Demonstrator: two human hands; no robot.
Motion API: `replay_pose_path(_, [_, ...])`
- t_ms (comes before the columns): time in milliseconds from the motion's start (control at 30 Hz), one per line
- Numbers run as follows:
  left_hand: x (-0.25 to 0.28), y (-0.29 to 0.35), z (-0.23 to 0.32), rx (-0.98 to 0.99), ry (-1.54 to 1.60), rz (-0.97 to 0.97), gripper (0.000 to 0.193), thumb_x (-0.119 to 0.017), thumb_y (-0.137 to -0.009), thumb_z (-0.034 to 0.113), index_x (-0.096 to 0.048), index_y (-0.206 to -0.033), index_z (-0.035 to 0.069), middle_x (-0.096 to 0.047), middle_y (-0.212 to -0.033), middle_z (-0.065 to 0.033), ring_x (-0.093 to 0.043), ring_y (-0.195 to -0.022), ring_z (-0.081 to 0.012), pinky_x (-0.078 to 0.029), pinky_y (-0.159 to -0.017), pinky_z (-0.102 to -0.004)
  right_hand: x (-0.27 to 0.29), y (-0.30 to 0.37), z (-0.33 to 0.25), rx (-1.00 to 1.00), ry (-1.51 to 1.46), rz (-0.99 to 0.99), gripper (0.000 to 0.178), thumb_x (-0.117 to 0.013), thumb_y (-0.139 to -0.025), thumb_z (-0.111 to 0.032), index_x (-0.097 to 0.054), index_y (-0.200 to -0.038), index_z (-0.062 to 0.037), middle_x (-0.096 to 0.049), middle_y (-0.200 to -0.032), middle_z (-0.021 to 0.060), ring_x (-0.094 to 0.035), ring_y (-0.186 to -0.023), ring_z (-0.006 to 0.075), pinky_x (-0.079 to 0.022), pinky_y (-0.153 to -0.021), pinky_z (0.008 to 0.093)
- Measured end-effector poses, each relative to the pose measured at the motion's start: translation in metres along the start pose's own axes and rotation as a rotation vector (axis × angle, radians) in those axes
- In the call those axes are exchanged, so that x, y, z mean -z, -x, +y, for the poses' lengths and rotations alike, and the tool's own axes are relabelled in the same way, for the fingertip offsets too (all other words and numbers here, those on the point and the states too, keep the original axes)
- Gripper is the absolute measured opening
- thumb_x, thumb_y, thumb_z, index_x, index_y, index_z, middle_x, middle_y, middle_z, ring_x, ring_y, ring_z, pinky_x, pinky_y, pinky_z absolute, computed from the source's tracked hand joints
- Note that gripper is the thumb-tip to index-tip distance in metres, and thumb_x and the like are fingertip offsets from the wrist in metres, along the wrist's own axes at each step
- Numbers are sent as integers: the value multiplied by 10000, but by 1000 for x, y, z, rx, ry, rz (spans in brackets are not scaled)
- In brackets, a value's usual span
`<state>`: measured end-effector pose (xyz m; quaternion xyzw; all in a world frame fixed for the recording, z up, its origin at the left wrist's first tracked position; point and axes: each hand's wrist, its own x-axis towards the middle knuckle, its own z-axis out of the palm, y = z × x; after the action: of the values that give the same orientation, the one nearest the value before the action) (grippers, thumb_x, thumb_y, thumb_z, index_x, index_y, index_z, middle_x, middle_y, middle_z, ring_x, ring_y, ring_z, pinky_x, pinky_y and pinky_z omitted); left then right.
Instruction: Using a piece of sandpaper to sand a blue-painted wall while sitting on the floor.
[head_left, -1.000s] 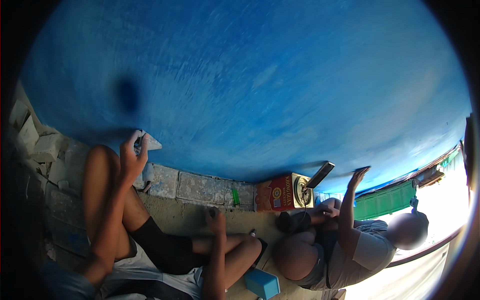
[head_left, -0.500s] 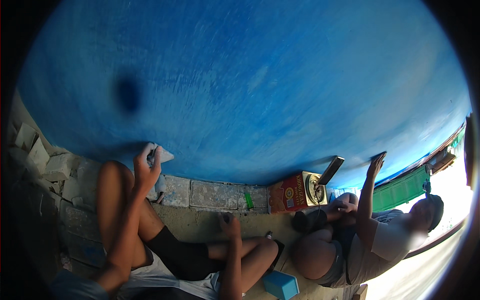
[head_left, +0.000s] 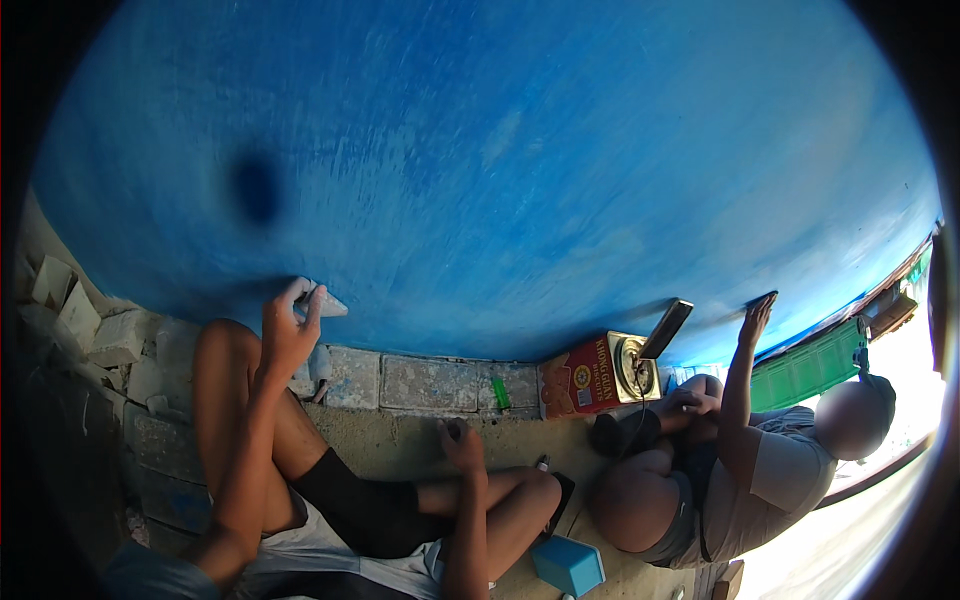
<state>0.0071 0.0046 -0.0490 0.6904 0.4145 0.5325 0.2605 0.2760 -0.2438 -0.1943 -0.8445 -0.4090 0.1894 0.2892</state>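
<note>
My left hand [head_left: 289,330] is up against the blue wall [head_left: 520,200], closed around a flat, pale, pointed piece [head_left: 329,301]. One tip of that piece sticks out to the right of my fingers, close to the painted surface; I cannot tell what it is made of. My right hand [head_left: 463,446] is raised above my bent knee, away from the wall, with its fingers curled. Whatever those fingers hold, if anything, is hidden.
A row of grey blocks [head_left: 430,384] runs along the wall's foot, with a green scrap [head_left: 500,393] on it. A red and gold tin [head_left: 580,380] carries an upright phone [head_left: 668,328]. Beside my knee is a blue container [head_left: 568,565]. Another person [head_left: 775,470] sits at right, a hand on the wall.
My left hand has shifted slightly left and tilted with the pale piece. At right, the other person's hand has moved a little up along the wall.
</note>
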Motion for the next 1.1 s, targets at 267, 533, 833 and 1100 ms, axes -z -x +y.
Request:
replay_pose_path(267, [-5, 3, 6, -96, -27, 20, 253, -622, -1006, 142, -539, -833, -24, -520, -672, -141, -465, -530, -158, -372, -489, -312, -2, -1, 5, -15, -34, -38, 362, -712, -922, -375, -694, -957, -16, -709, -763, 142, -693, -692, 278, -529, -667, 390])
replay_pose_path(533, [8, -4, 3, -11, 30, 90, 252, -614, -1019, 164, -586, -847, -18, -548, -672, -93, -438, -546, -120, -360, -453, -274, -3, -1, 5, -20, 6, -26, 342, -711, -924, -362, -682, -907, -22, -686, -730, 140, -667, -656, 266, -514, -646, 397])
replay_pose_path(833, [7, -6, 0, -25, 62, 149, 195, -626, -991, 117, -620, -871, -36, -634, -731, -148, -573, -592, -155, -411, -485, -296, -12, -3, 15, 8, -5, 35, 379, -702, -917, -397, -688, -886, -19, -680, -728, 165, -675, -684, 340, -512, -650, 421])
replay_pose_path(1100, [-1, 6, 2, -58, -2, 77, 180, -641, -988, 113, -650, -918, -52, -648, -745, -125, -604, -654, -134, -438, -512, -272, -7, -3, 11, -16, -4, -6, 405, -705, -912, -405, -674, -830, -10, -670, -709, 166, -660, -670, 348, -507, -650, 424])
